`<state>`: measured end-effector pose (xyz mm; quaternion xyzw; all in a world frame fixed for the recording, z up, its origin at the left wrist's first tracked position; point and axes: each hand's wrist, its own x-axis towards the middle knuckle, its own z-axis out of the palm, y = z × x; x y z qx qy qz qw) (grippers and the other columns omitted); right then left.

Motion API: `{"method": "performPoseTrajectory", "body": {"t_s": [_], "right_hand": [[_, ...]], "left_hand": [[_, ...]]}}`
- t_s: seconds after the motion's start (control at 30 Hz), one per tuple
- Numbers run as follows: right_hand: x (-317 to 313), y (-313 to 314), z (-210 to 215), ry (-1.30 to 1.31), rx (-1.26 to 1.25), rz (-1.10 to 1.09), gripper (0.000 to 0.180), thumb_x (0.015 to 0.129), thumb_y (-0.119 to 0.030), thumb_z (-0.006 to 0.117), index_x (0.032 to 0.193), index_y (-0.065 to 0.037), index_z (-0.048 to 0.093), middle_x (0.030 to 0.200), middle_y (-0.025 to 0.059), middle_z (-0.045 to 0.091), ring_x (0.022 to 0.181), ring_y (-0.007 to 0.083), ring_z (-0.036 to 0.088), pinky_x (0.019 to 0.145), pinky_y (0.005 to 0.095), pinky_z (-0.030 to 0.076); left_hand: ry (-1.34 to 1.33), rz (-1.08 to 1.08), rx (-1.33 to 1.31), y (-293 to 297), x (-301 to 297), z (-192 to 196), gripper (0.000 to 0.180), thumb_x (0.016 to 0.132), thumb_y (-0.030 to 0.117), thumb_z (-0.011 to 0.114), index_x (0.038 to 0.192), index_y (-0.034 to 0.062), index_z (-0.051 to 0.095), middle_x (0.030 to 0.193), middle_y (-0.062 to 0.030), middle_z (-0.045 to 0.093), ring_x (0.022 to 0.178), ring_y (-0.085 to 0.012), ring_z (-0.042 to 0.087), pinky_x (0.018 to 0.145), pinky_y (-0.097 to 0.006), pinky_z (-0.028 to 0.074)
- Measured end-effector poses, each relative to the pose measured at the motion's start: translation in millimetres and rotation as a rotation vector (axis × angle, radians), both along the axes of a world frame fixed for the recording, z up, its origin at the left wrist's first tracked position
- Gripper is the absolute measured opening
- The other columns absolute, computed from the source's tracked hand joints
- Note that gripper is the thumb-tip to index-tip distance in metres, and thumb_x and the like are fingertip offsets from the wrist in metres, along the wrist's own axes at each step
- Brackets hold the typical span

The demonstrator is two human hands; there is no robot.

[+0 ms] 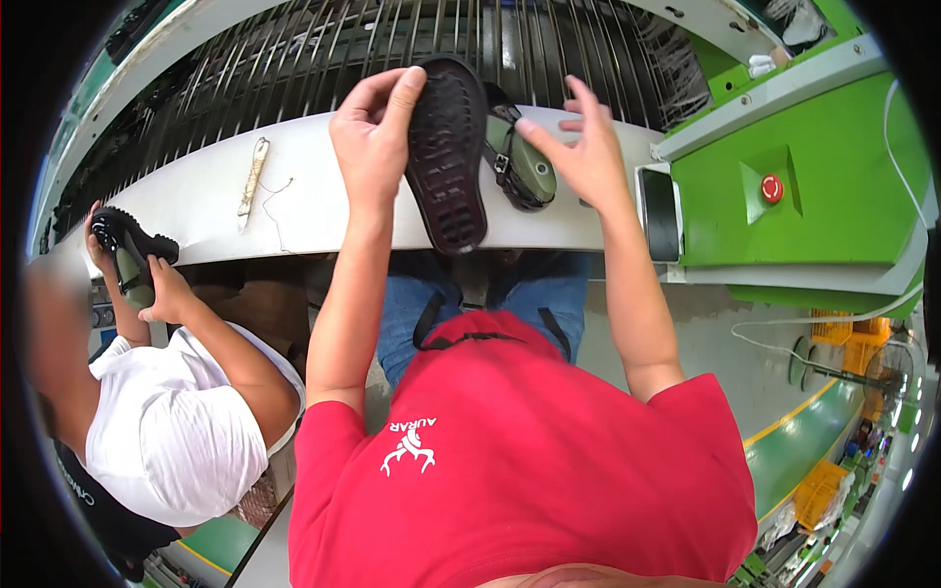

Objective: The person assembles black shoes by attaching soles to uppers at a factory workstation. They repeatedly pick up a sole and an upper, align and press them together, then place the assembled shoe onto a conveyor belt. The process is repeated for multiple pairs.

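My left hand grips a dark sandal near its upper end, thumb on the edge. The treaded underside of its sole faces me, so its upper side is hidden. Just right of it lies another sandal with an olive-green footbed and black buckled straps, on the white ledge. Beside that one is my right hand, fingers spread and thumb pointing toward the straps. Nothing shows in its grasp, and the fingertips are slightly blurred.
Beyond the ledge runs a rack of metal rods. A pale tool wound with thread lies left. To the right are a phone and a green machine panel with a red button. At left, a co-worker's hands hold a black-and-olive sandal.
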<state>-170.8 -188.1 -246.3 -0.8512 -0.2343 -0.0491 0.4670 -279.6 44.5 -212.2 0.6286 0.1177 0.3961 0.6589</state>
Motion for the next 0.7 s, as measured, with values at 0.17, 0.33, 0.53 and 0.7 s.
{"method": "performPoseTrajectory", "body": {"t_s": [0.17,0.33,0.53,0.7], "right_hand": [[-6.2,6.9,-15.6,0.346,-0.192,0.153,0.103,0.084,-0.063,0.086,0.165,-0.009,0.053,0.134,0.0282,0.075,0.123,0.0394,0.075,0.104,0.0462,0.058],[-13.1,5.3,-35.9,0.232,-0.026,0.133,0.095,0.086,-0.045,0.086,0.164,-0.003,0.051,0.13,0.0277,0.076,0.124,0.0423,0.073,0.108,0.0465,0.056],[-81.9,-15.7,-57.3,-0.045,0.323,0.114,0.084,0.096,-0.018,0.078,0.165,0.009,0.039,0.148,0.0276,0.06,0.13,0.0372,0.065,0.113,0.0458,0.05],[-95.6,-22.4,-70.9,0.154,0.553,0.109,0.085,0.099,-0.017,0.075,0.167,0.012,0.032,0.152,0.0261,0.057,0.136,0.0302,0.061,0.116,0.0427,0.048]], "left_hand": [[-0.017,0.044,-0.002,11.6,9.6,-19.8,0.032,0.104,0.023,0.086,0.122,-0.0035,0.081,0.107,-0.0062,0.081,0.096,-0.0098,0.071,0.088,-0.023,0.055],[-0.004,0.023,0.016,18.4,11.4,-25.4,0.033,0.105,0.025,0.084,0.126,-0.0006,0.08,0.11,-0.0048,0.079,0.101,-0.0102,0.07,0.093,-0.025,0.055],[-0.088,-0.193,-0.255,33.0,5.3,-33.3,0.031,0.111,0.023,0.075,0.133,0.0006,0.074,0.116,-0.0044,0.078,0.106,-0.0101,0.07,0.095,-0.026,0.056],[-0.108,-0.292,-0.31,29.4,10.3,-28.9,0.03,0.114,0.022,0.07,0.133,-0.0015,0.071,0.117,-0.0071,0.079,0.106,-0.0122,0.074,0.094,-0.027,0.06]]}}
